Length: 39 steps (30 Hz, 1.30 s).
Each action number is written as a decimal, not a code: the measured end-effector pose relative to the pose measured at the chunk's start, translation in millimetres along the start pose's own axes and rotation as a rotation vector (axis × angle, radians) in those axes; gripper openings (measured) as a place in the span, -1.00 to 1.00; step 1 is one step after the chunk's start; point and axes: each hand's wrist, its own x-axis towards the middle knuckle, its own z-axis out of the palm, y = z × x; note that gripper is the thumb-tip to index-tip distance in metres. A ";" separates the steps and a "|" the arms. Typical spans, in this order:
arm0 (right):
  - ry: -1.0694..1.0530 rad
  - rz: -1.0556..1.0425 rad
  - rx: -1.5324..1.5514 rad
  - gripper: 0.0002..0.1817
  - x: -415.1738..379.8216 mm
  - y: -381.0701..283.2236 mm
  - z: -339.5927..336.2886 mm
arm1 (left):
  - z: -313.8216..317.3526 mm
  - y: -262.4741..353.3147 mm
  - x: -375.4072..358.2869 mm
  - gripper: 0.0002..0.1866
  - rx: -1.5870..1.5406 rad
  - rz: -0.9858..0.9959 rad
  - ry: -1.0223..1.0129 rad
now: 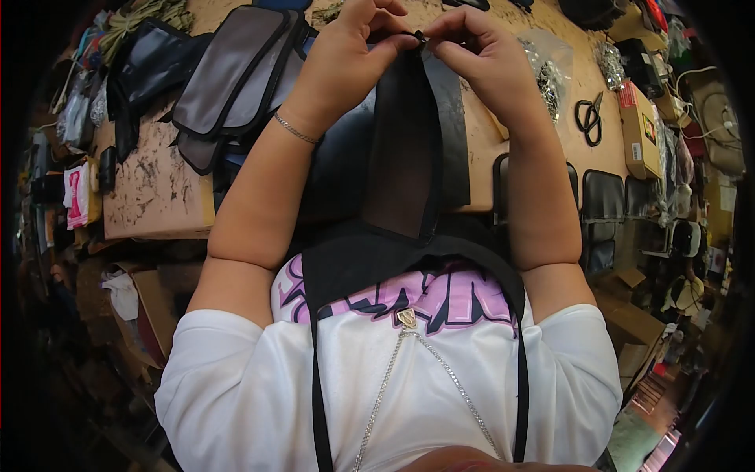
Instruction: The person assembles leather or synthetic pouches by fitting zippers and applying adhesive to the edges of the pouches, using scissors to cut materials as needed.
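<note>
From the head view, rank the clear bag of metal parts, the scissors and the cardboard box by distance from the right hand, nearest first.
1. Clear bag of metal parts: just beside the right hand, on the worktable.
2. Scissors: farther out, beyond the bag.
3. Cardboard box: farthest, past the scissors toward the table's edge.

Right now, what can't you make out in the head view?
- Small zipper part: pinched by left hand and right hand; fingers cover it, too small.
- Black fabric piece: lower end merges with dark apron.
- Clear bag contents: too small.
- Scissors: fine detail blurred.
</note>
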 end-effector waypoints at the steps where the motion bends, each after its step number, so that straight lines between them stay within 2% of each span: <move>1: 0.002 0.003 0.016 -0.85 -1.5 -3.1 -0.7 | 0.7 0.3 0.0 -0.66 0.028 0.024 -0.011; 3: 0.007 0.007 0.049 -0.85 -6.0 -13.0 -1.9 | 2.5 1.5 0.2 -0.64 0.084 0.072 -0.035; 6: 0.028 0.006 -0.128 -0.87 -7.4 -16.7 -4.7 | 4.3 15.9 -0.3 -0.65 0.202 0.067 -0.055; 12: 0.047 -0.034 -0.195 -0.87 -12.0 -25.9 -0.9 | 8.0 23.8 -0.4 -0.64 0.351 0.104 -0.041; 15: 0.110 -0.056 -0.228 -0.86 -15.3 -33.9 4.6 | 6.6 15.7 1.0 -0.65 0.371 0.190 -0.046; 18: 0.091 -0.069 -0.434 -0.87 -16.5 -44.9 6.1 | 8.0 17.4 -2.5 -0.64 0.354 0.200 -0.012; 21: 0.078 -0.090 -0.292 -0.80 -13.8 -22.2 5.9 | 8.3 13.5 -3.6 -0.67 -0.023 -0.056 0.030; 24: 0.007 0.012 0.138 -0.70 -5.7 -10.7 2.5 | 3.7 8.2 -1.4 -0.74 -0.173 -0.050 0.001; 27: -0.230 0.032 0.260 -0.68 10.6 17.1 -2.5 | -10.8 -15.4 -0.6 -0.76 -0.079 0.020 -0.023; 28: -0.220 -0.007 0.190 -0.80 9.8 28.3 -2.8 | -15.6 -21.5 0.7 -0.75 -0.134 0.005 -0.049; 32: -0.198 -0.059 0.273 -0.75 21.2 49.7 11.3 | -27.0 -31.3 -0.3 -0.75 -0.441 -0.097 -0.080; 38: -0.195 -0.025 0.538 -0.77 22.2 37.5 32.7 | -43.1 -48.8 -2.4 -0.78 -0.727 -0.179 -0.159; 39: -0.177 -0.030 0.498 -0.77 21.1 31.9 35.4 | -45.6 -51.5 -1.5 -0.79 -0.780 -0.205 -0.185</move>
